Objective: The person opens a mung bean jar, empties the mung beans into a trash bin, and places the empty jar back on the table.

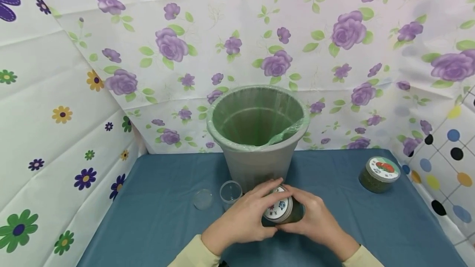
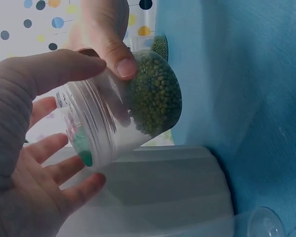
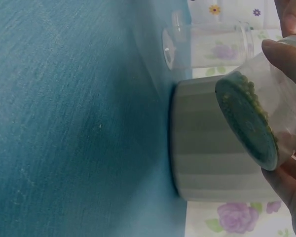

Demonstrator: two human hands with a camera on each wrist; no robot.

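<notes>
Both hands hold a clear plastic jar of green beans [image 1: 295, 212], tilted and raised off the table in front of the bucket. Its round lid [image 1: 277, 209] carries a printed label and faces the left. My left hand [image 1: 245, 215] curves its fingers around the lid, and its thumb lies along the jar's side in the left wrist view. Gripping the jar body from the right is my right hand [image 1: 315, 219], its thumb [image 2: 126, 66] on the clear wall. The beans [image 2: 155, 96] lie toward the jar's base. In the right wrist view the jar's underside [image 3: 246, 121] shows.
A grey bucket [image 1: 256, 164] with a green liner stands behind the hands. Left of them are a clear open container [image 1: 230, 192] and a flat clear lid [image 1: 203, 199]. Another labelled jar of green beans [image 1: 379, 174] stands at the right on the blue tabletop [image 1: 159, 217].
</notes>
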